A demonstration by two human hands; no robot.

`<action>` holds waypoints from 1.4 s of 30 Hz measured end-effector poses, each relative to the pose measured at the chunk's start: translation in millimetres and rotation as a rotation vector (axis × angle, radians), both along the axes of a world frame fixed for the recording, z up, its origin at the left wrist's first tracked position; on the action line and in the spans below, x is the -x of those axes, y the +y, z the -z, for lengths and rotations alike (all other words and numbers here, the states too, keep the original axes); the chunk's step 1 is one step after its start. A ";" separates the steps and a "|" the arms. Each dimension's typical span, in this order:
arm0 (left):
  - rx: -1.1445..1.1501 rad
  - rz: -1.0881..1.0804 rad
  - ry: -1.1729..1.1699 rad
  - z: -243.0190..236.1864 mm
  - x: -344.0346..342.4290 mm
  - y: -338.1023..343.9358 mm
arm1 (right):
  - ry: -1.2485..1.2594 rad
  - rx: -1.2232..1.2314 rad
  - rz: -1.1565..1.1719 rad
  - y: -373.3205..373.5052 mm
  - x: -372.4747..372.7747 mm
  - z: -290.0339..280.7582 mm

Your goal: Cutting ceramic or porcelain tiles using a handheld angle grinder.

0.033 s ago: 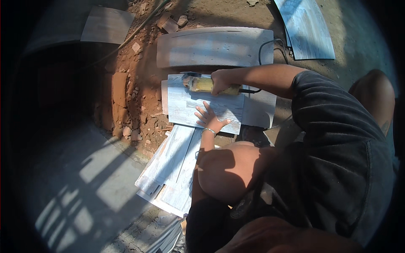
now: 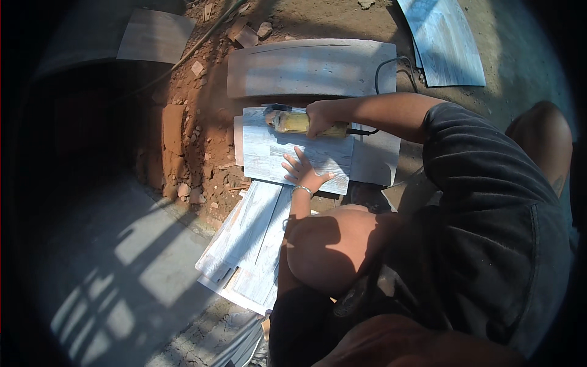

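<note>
A yellow angle grinder [image 2: 295, 123] lies along the far edge of a grey-white wood-patterned tile [image 2: 260, 150]. Its dark guard end points left, and a black cord trails from its right end. My right hand [image 2: 319, 118] is wrapped round the grinder's body from above. Whether the disc is touching the tile is hidden by the guard. My left hand [image 2: 307, 174], with a bracelet at the wrist, lies flat on the tile's near half, fingers spread. Under the tile a pale slab [image 2: 378, 160] shows at the right.
Behind the tile lies a long, dusty board-like slab [image 2: 312, 70]. Several wood-patterned tiles [image 2: 257, 220] are stacked near my left forearm; another tile [image 2: 449, 46] lies far right, one more [image 2: 156, 37] far left. Red earth and broken brick [image 2: 173, 129] run along the left.
</note>
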State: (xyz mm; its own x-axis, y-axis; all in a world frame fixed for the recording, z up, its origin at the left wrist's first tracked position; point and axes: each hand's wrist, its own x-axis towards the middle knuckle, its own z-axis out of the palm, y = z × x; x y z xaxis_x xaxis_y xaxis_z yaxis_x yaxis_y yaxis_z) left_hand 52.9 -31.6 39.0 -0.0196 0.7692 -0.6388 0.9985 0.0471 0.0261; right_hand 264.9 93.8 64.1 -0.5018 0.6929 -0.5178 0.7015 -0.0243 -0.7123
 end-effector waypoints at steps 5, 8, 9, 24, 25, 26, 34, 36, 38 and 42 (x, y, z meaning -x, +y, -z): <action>0.014 -0.005 0.001 3.0 1.4 -0.3 | 0.003 -0.056 0.019 -4.6 -5.7 -5.5; 0.012 0.016 0.021 4.7 2.5 -0.1 | -0.020 -0.011 -0.009 -5.4 -8.8 -12.2; -0.005 0.024 0.026 5.1 2.6 -0.1 | -0.009 -0.002 -0.006 -6.2 -9.5 -13.9; -0.001 0.010 0.020 3.4 1.5 -0.2 | -0.081 0.012 -0.023 -19.3 -23.3 -18.4; -0.032 0.019 0.017 3.0 0.8 0.2 | -0.062 0.009 -0.019 -18.9 -23.4 -19.2; -0.022 0.016 0.025 2.6 0.4 -0.3 | -0.067 -0.009 -0.013 -18.8 -22.0 -20.0; -0.009 0.010 0.037 1.2 -1.6 0.8 | -0.063 -0.069 -0.034 -11.7 -11.9 -16.3; 0.016 0.004 0.048 0.6 -1.3 0.8 | -0.116 -0.086 -0.013 -15.1 -13.3 -13.6; 0.000 0.010 0.047 0.0 -1.4 0.7 | -0.105 -0.078 0.001 -18.6 -16.4 -11.7; 0.023 0.006 0.044 0.0 -1.4 1.2 | -0.100 -0.039 0.000 -22.1 -22.6 -10.9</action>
